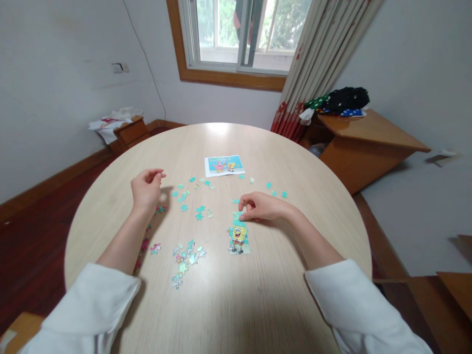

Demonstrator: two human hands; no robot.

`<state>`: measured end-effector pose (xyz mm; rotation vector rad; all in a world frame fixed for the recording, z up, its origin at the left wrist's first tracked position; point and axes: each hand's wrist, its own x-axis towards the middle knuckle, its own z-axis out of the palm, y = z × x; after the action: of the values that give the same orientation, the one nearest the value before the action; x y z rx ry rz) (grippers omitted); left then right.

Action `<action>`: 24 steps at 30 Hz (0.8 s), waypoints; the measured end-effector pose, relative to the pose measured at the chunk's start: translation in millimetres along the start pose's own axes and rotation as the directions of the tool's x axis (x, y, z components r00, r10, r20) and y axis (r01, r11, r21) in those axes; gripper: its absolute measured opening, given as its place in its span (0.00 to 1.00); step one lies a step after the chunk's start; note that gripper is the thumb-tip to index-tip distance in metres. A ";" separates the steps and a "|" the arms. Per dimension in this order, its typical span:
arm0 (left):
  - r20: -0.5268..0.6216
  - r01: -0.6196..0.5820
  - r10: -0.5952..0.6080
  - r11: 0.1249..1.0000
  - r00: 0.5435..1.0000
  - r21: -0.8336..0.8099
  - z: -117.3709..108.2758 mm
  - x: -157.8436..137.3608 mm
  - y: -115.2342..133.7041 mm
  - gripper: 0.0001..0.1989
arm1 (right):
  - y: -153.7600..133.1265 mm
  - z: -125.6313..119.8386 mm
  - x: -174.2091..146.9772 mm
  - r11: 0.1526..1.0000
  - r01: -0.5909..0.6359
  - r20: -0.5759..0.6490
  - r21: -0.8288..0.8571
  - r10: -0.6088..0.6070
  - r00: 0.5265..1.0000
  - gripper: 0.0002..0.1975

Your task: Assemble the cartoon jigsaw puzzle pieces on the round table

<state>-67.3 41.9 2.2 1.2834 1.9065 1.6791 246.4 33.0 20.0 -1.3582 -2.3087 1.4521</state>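
Observation:
A partly joined jigsaw puzzle (239, 241) with a yellow cartoon sponge figure lies on the table right of centre. At its top edge, my right hand (262, 205) has its thumb and index finger closed on a teal puzzle piece (238, 215), which is partly covered by the fingertips. My left hand (146, 189) is raised above the left side of the table. Its fingers are curled together, and whether anything small is between them cannot be seen. Loose teal pieces (183, 208) lie between the hands. Several pink pieces (155, 248) are beside and partly behind my left forearm.
A printed reference picture (224, 165) lies toward the far side of the round table (265, 305). Mixed pieces (183, 267) form a loose group at the near left of the puzzle. More teal pieces (274, 193) lie beyond my right hand. A wooden cabinet (368, 147) with cloths stands at right.

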 end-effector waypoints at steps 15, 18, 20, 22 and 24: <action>-0.035 0.259 -0.289 0.899 0.957 -0.354 -38.2 24.0 -0.1 0.09 | -5.8 1.8 -3.4 0.997 -0.025 -0.014 0.079 0.027 1.000 0.04; -0.013 0.346 -0.384 0.846 0.923 -0.405 -42.2 25.5 -1.3 0.11 | -5.8 1.7 -3.4 0.997 -0.028 -0.012 0.073 0.029 1.000 0.04; 0.039 0.382 -0.411 0.804 0.911 -0.455 -45.0 26.0 -1.2 0.12 | -5.9 1.6 -3.2 0.997 -0.032 -0.010 0.067 0.033 0.999 0.04; 0.081 0.396 -0.411 0.777 0.908 -0.489 -48.6 26.3 0.1 0.13 | -6.1 1.8 -3.1 0.997 -0.036 -0.011 0.068 0.036 0.999 0.03; 0.100 0.417 -0.438 0.725 0.893 -0.549 -52.5 26.9 2.2 0.13 | -6.3 2.1 -2.8 0.997 -0.036 -0.015 0.073 0.037 0.999 0.03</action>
<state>-119.0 28.6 27.4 0.5291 1.4002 1.8032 243.1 28.6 24.6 -1.3948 -2.2098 1.5135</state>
